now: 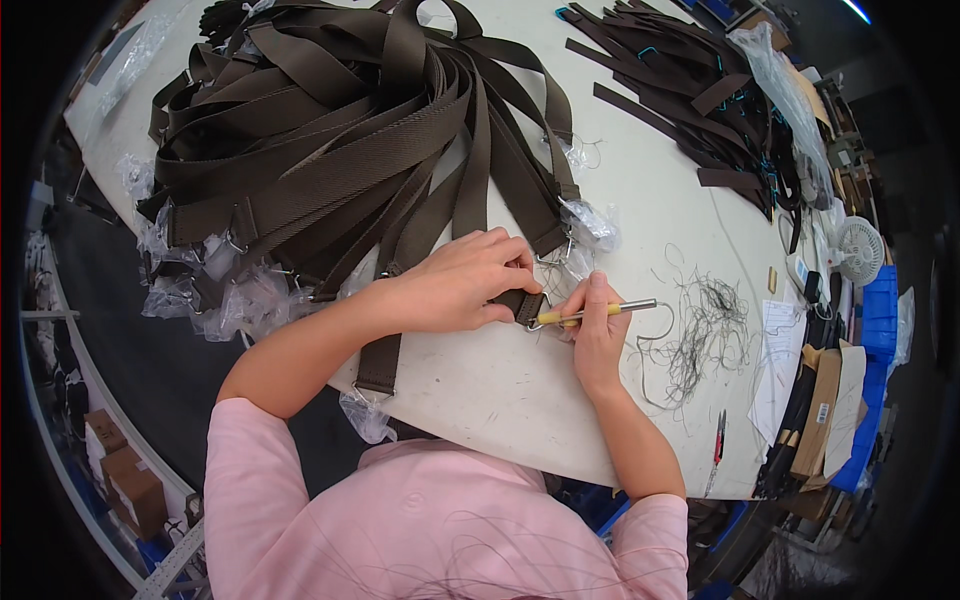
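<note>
My left hand (462, 282) is closed on the end of a dark brown webbing strap (528, 309), near the table's front edge. Between the fingers of my right hand (597, 335) is a pen-shaped tool (612, 309) with a yellow front part and a metal barrel. A thin cord runs from its back end. The tool's tip is at the strap end, by a small metal fitting; whether it touches cannot be made out. Behind my left hand lies a big heap of brown webbing straps (330, 150), several with metal hooks wrapped in clear plastic (255, 300).
Loose dark thread ends (700, 340) lie right of my right hand. Narrower dark straps (690, 90) are piled at the far right. Small red-handled snips (719, 437) lie near the right front edge. A white fan (858, 248), a blue bin (878, 310) and cardboard (818, 415) line the right side.
</note>
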{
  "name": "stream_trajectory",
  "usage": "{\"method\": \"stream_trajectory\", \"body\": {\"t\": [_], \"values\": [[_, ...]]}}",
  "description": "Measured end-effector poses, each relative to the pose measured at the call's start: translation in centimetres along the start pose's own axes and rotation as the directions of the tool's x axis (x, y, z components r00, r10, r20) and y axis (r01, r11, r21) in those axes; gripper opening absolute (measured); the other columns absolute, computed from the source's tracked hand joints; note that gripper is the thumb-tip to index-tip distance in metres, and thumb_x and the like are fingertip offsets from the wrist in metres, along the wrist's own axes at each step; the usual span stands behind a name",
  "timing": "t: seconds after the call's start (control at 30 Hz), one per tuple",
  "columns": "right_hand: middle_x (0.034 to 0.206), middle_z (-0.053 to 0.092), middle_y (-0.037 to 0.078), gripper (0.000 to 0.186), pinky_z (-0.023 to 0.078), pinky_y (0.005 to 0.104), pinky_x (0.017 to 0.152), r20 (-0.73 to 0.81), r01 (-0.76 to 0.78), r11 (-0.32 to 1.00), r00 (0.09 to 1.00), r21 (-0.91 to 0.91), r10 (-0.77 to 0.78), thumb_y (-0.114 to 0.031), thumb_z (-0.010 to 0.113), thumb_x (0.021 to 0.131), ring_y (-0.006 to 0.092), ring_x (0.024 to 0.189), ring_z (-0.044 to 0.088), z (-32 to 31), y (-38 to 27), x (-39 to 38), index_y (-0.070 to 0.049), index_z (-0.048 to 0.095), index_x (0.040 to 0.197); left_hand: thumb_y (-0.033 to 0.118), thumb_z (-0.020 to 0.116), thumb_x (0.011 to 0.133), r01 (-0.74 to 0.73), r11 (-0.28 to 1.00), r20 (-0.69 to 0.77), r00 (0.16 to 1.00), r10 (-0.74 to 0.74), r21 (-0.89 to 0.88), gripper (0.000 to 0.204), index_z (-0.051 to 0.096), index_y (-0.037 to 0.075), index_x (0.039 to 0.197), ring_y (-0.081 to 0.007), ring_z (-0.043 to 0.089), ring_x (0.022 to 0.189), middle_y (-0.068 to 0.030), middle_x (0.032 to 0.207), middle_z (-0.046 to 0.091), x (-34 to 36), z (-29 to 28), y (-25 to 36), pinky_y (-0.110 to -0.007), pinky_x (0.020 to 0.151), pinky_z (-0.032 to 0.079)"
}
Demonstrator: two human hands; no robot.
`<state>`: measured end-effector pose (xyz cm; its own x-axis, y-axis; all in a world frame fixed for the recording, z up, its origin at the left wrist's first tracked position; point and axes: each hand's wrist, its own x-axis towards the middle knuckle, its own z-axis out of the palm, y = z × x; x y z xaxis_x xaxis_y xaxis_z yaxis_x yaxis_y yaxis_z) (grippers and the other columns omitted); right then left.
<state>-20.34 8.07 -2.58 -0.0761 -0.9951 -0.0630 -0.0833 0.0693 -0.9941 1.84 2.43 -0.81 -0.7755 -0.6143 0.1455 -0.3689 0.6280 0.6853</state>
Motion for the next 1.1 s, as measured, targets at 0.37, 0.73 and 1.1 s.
{"method": "stream_trajectory", "body": {"t": [0.37, 0.73, 1.1], "values": [[0.059, 0.051, 0.000, 0.055, 0.034, 0.0236, 0.050, -0.007, 0.000, 1.000, 1.000, -0.009, 0.000, -0.036, 0.041, 0.111, 0.0061, 0.053, 0.042, 0.15, -0.12, -0.02, -0.004, 0.055, 0.068, 0.011, 0.081, 0.078, -0.074, 0.995, -0.077, 0.994, 0.080, 0.072, 0.041, 0.069, 0.008, 0.117, -0.0258, 0.053, 0.115, -0.0071, 0.119, 0.055, -0.15, 0.39, -0.23, -0.039, 0.101, 0.041], [0.058, 0.051, 0.000, 0.054, 0.033, 0.0228, 0.048, -0.014, -0.003, 1.000, 1.000, -0.024, 0.003, -0.036, 0.042, 0.110, 0.0057, 0.051, 0.042, 0.13, -0.22, 0.01, -0.006, 0.055, 0.068, 0.008, 0.076, 0.083, -0.022, 0.999, 0.020, 1.000, 0.022, -0.026, 0.042, 0.063, 0.007, 0.122, -0.0264, 0.054, 0.100, -0.0088, 0.112, 0.055, -0.06, 0.38, 0.20, -0.037, 0.091, 0.039], [0.059, 0.049, -0.001, 0.053, 0.034, 0.0234, 0.049, 0.004, -0.015, 1.000, 1.000, -0.022, 0.016, -0.036, 0.043, 0.110, 0.0059, 0.052, 0.042, -0.04, -0.16, -0.05, -0.005, 0.056, 0.069, 0.010, 0.075, 0.085, 0.032, 0.997, 0.055, 0.998, -0.029, -0.067, 0.038, 0.063, 0.008, 0.121, -0.0262, 0.053, 0.099, -0.0087, 0.112, 0.055, 0.04, -0.03, 0.39, -0.037, 0.091, 0.040]]}}
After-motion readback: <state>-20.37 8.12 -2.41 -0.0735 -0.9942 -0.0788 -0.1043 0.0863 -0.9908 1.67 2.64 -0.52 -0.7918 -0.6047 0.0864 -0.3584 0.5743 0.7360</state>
